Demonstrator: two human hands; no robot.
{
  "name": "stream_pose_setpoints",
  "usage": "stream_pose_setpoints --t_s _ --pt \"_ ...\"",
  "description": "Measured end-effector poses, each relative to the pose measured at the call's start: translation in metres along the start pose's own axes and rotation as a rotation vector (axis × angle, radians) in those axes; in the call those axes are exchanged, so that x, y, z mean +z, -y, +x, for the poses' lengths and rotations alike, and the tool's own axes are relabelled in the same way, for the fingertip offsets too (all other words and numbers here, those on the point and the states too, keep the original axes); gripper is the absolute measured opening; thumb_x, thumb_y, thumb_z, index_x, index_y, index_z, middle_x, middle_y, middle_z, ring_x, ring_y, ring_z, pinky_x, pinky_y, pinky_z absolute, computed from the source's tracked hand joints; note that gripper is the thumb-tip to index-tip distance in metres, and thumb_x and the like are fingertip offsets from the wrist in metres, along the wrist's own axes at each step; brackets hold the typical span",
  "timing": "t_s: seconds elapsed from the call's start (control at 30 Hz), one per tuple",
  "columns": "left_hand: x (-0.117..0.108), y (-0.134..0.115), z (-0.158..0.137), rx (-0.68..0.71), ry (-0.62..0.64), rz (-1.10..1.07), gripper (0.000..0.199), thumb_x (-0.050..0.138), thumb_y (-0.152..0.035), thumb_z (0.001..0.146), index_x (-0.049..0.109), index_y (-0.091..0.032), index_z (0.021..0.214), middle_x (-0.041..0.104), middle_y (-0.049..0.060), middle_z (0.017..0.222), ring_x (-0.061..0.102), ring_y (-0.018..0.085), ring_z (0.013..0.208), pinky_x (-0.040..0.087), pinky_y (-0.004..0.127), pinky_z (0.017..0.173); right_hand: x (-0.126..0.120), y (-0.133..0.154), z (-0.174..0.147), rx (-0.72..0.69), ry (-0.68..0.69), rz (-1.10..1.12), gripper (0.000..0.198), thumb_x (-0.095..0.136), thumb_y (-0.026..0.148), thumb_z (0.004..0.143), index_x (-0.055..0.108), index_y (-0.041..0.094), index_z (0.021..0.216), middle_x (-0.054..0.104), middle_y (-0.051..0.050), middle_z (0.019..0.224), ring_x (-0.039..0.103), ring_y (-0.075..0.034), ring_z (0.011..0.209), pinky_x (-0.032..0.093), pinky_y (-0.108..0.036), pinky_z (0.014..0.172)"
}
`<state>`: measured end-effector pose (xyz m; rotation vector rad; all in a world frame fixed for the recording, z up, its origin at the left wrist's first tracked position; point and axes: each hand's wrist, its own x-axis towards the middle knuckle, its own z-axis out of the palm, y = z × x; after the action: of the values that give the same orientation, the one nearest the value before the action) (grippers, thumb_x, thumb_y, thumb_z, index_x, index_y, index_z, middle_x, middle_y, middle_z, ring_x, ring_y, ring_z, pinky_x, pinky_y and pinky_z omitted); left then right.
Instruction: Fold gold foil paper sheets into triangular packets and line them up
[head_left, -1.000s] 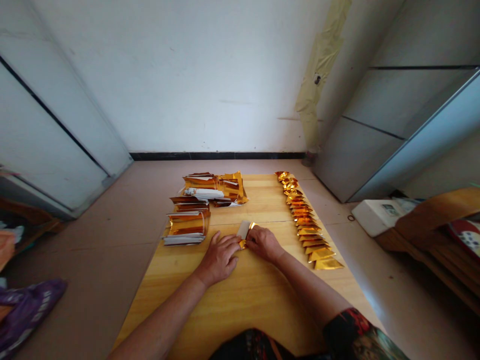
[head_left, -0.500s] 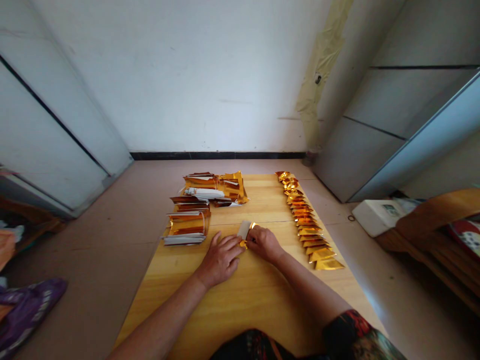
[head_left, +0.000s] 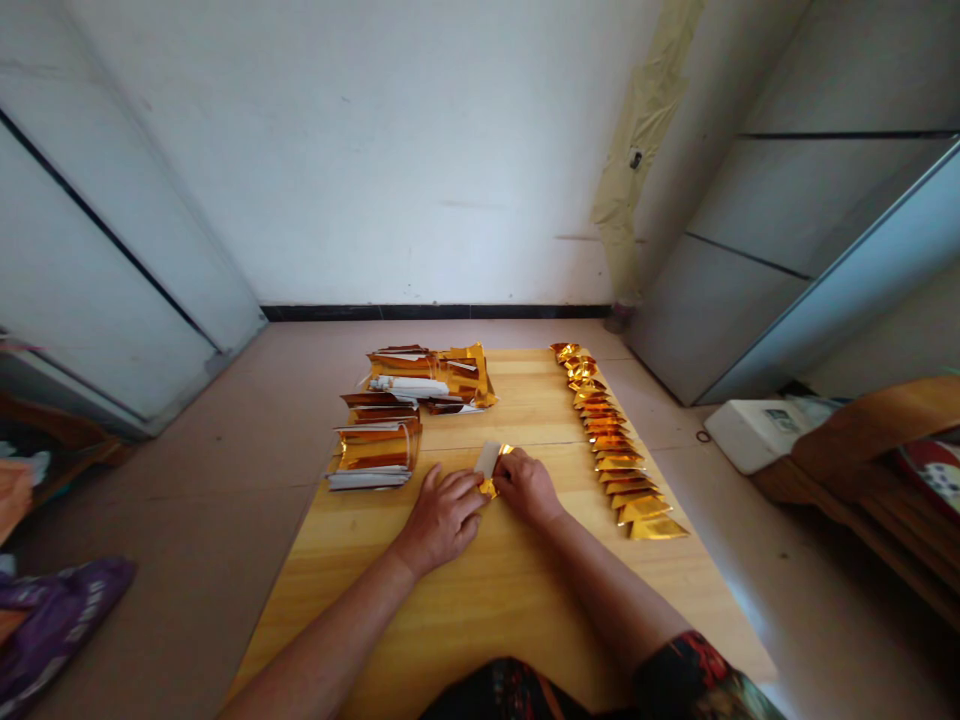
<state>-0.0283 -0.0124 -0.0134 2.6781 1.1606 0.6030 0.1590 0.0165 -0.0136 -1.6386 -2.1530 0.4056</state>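
A small sheet of gold foil paper, pale on its back, lies on the wooden table between my hands, partly folded so that gold shows at its edges. My left hand rests flat with fingers stretched, its fingertips touching the paper's left side. My right hand has its fingers curled in and closed on the paper's right edge. The fingertips of the right hand are partly hidden. To the left are stacks of gold and white paper sheets. Along the right runs a row of folded gold paper pieces.
More gold sheets lie near the table's far edge. Beyond stand a white wall and a grey cabinet. A white box sits at the right, and a purple bag is on the left.
My right hand has shifted slightly along the paper's right edge, and a little more gold shows near its fingers. My left hand stays about where it was.
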Motion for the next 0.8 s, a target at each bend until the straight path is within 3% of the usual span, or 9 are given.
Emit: stream_pose_setpoints --t_s 0.53,0.8 --pt "0.001 -0.001 0.000 -0.017 -0.004 0.001 0.033 0.051 -0.018 0.080 0.062 -0.030 0.108 0.059 0.005 0.125 0.049 0.024 0.117 0.021 0.055 0.105 0.005 0.014 0.001 0.183 -0.058 -0.023 0.008 0.057 0.014 0.073 0.056 0.020 0.067 0.057 -0.001 0.074 0.052 -0.013 0.068 0.032 -0.023 0.060" --pt "0.000 -0.002 0.000 -0.022 -0.003 0.011 0.033 0.051 -0.017 0.080 0.062 -0.030 0.108 0.059 0.005 0.125 0.050 0.024 0.118 0.021 0.054 0.105 -0.001 -0.001 0.001 0.133 -0.051 0.201 0.017 0.052 0.003 0.068 0.057 0.019 0.066 0.058 -0.001 0.076 0.055 -0.012 0.070 0.039 -0.021 0.063"
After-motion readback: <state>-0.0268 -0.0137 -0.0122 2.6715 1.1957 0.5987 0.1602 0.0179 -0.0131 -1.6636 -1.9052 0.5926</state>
